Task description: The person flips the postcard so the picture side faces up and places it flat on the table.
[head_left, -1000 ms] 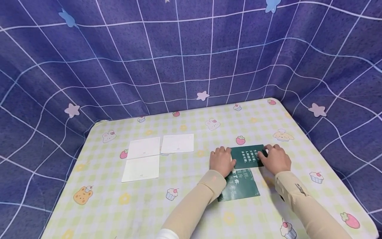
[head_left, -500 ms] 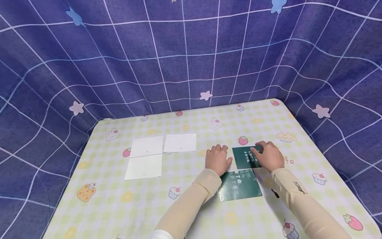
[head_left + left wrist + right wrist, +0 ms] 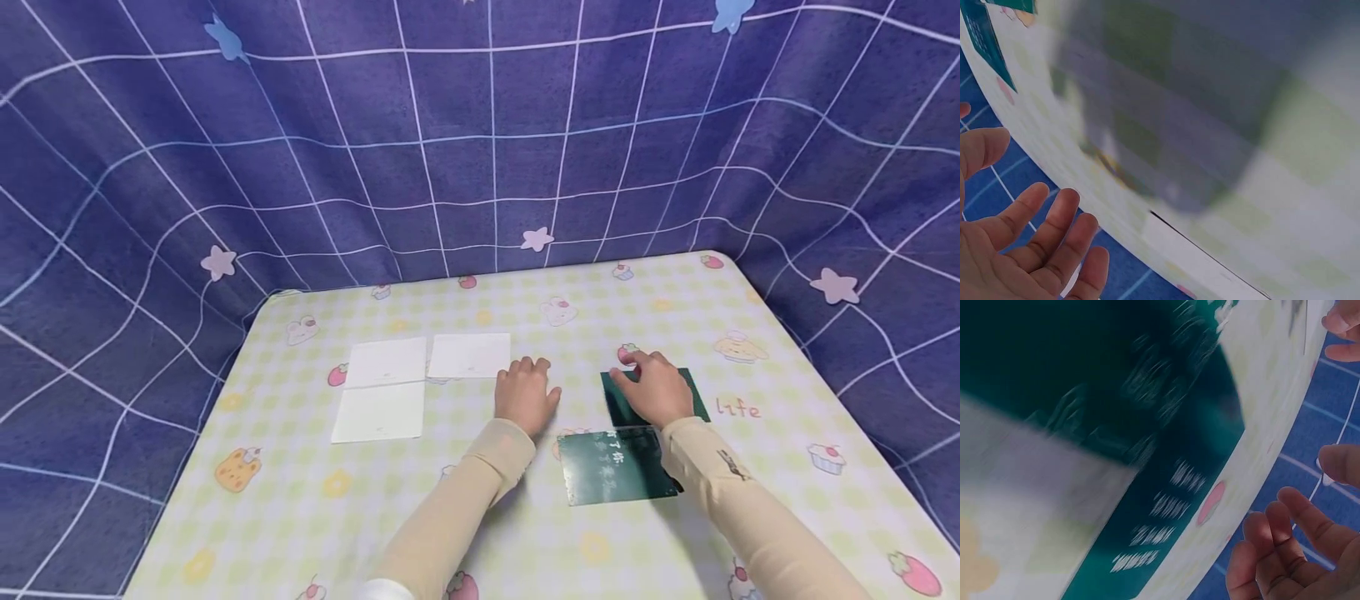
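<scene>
While the left hand (image 3: 524,400) is empty, fingers apart, the right hand (image 3: 656,392), loosely parted and gripping nothing, is over the far green card (image 3: 621,411), toward the right edge of the desk (image 3: 810,508), probably light, slick, easily creased, best pinched by its short edges.

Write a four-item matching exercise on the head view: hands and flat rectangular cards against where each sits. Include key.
Column 1
1. left hand
2. right hand
3. nearer dark-green rectangular card with pale lettering
4. three white rectangular cards

Column 2
A. on the table's left side, grouped in an L
B. over the farther dark-green rectangular card
C. between the white cards and the green ones
D. partly hidden by the beige fabric right sleeve

Pairs: 1-C, 2-B, 3-D, 4-A
</scene>
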A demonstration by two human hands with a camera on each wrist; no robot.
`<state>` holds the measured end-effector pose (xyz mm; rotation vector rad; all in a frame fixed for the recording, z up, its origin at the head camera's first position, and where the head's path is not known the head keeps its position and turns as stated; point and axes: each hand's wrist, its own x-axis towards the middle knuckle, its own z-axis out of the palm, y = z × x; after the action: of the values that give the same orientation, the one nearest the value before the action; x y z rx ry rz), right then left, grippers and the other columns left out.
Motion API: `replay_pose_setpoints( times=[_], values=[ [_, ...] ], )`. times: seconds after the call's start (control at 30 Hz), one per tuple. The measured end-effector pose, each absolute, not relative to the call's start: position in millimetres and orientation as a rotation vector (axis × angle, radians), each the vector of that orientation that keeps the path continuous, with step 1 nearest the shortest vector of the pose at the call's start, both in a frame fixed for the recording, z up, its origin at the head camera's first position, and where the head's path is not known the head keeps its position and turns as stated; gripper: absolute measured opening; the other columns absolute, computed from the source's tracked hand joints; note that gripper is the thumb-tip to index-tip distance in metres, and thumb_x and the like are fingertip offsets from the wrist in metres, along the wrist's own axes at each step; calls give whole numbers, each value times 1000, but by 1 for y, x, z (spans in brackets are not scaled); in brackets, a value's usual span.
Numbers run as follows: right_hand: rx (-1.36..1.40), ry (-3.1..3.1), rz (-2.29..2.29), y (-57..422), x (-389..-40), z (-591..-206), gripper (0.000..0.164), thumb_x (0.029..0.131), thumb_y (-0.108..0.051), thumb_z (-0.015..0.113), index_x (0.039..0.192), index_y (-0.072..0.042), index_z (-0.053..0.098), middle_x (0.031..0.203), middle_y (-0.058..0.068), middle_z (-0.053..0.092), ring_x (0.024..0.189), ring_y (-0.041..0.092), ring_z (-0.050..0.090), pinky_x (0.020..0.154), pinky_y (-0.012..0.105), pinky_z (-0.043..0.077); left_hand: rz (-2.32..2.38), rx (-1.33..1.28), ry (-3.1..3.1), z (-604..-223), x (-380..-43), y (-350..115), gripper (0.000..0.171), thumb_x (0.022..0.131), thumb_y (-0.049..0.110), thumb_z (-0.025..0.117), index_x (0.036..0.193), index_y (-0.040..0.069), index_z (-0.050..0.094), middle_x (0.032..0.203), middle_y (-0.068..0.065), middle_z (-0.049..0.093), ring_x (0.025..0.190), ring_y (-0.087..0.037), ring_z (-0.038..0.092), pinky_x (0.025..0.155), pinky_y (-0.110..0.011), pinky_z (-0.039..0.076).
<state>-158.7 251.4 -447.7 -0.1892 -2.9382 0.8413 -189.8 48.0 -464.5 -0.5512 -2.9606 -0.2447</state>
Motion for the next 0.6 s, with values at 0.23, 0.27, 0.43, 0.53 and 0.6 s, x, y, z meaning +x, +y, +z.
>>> replay_pose_setpoints(
  times=[0.23, 0.27, 0.43, 0.53, 0.6],
  values=[
    [-115, -2936, 860, 226, -166, -446, 39, 99, -29, 65, 125, 0, 66, 105, 21, 62, 83, 34, 62, 75, 53, 53, -206, -497, -2971, -461, -192, 23, 48, 94, 42, 71, 132, 14, 64, 113, -5, 69, 105, -23, 64, 91, -41, 50],
    [-107, -2939, 864, 222, -167, -446, 40, 99, -29, 66, 125, 0, 66, 104, 21, 62, 82, 33, 62, 73, 52, 53, -203, -489, -2969, -460, -192, 20, 48, 94, 41, 71, 132, 13, 65, 112, -5, 69, 105, -24, 64, 90, -41, 50],
    [-81, -2959, 877, 206, -172, -445, 39, 97, -29, 66, 124, -1, 67, 102, 20, 63, 81, 32, 62, 70, 50, 52, -206, -458, -2959, -459, -191, 5, 46, 93, 39, 72, 130, 12, 66, 111, -7, 69, 103, -25, 64, 89, -41, 51],
    [-69, -2973, 879, 198, -175, -445, 40, 97, -30, 66, 125, -2, 67, 106, 20, 64, 88, 34, 65, 74, 51, 52, -207, -440, -2965, -459, -191, -4, 46, 94, 39, 72, 130, 11, 66, 112, -7, 69, 104, -25, 64, 90, -41, 51],
    [-63, -2986, 880, 193, -177, -446, 40, 98, -32, 66, 126, -3, 67, 108, 20, 65, 92, 36, 65, 76, 53, 52, -196, -426, -2972, -459, -191, -9, 46, 94, 39, 72, 130, 11, 65, 112, -7, 69, 105, -25, 64, 91, -41, 51]
  ],
)
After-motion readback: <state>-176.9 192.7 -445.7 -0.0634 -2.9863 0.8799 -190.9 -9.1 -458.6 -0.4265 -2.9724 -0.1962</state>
